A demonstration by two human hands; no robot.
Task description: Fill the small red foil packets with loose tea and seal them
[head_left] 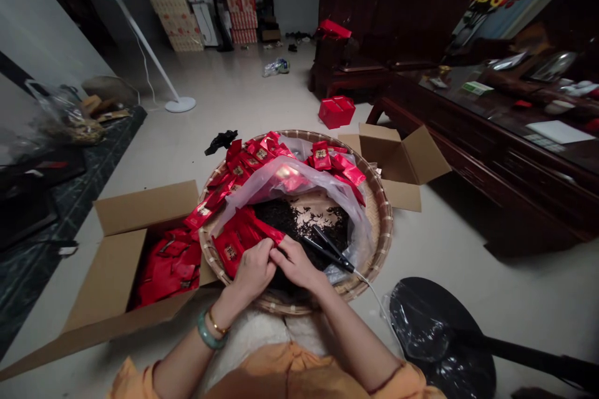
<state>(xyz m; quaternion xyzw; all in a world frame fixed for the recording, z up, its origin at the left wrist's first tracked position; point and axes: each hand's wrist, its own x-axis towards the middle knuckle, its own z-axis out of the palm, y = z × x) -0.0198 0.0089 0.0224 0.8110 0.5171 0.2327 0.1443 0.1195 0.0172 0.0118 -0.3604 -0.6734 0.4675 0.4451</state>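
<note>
My left hand (255,269) and my right hand (296,262) meet over the near side of a round bamboo tray (386,224). The fingers of both are closed on the edge of a red foil packet (267,229). More red packets (230,250) lie just left of my left hand. Under and beyond my hands, loose dark leaves like tea (276,217) spread on a clear plastic bag (359,224) with its rim rolled down. To the right of my right hand rests a black hair straightener (330,252), its two arms apart and its cord trailing toward me.
At left, an open carton (112,268) holds many red packets. Another open carton (388,162) stands right of the tray, with a red box (337,112) beyond. A black round base (435,324) lies near right, a dark wooden table (449,156) farther right. A white fan (180,104) stands at back left.
</note>
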